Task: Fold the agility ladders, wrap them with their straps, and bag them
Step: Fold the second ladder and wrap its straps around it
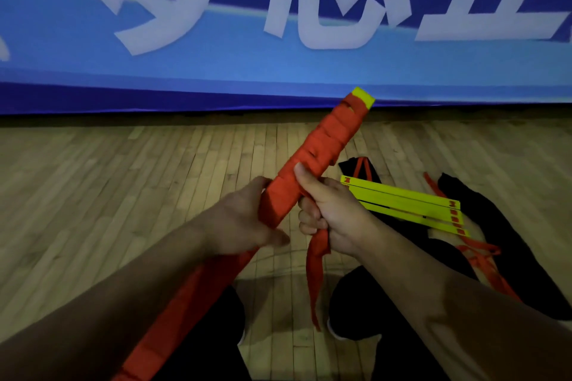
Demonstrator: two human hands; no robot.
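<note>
Two hands hold one bundle above the wooden floor (130,182). Our left hand (244,219) is curled round the near end of the folded ladder (318,145), wound in red strap with a yellow tip pointing up at the blue banner (216,65). Our right hand (334,207) rests its thumb on the wrapping and pinches the loose strap end (317,269), which hangs down. Further right, a second yellow ladder (405,204) lies on black bags (483,226).
</note>
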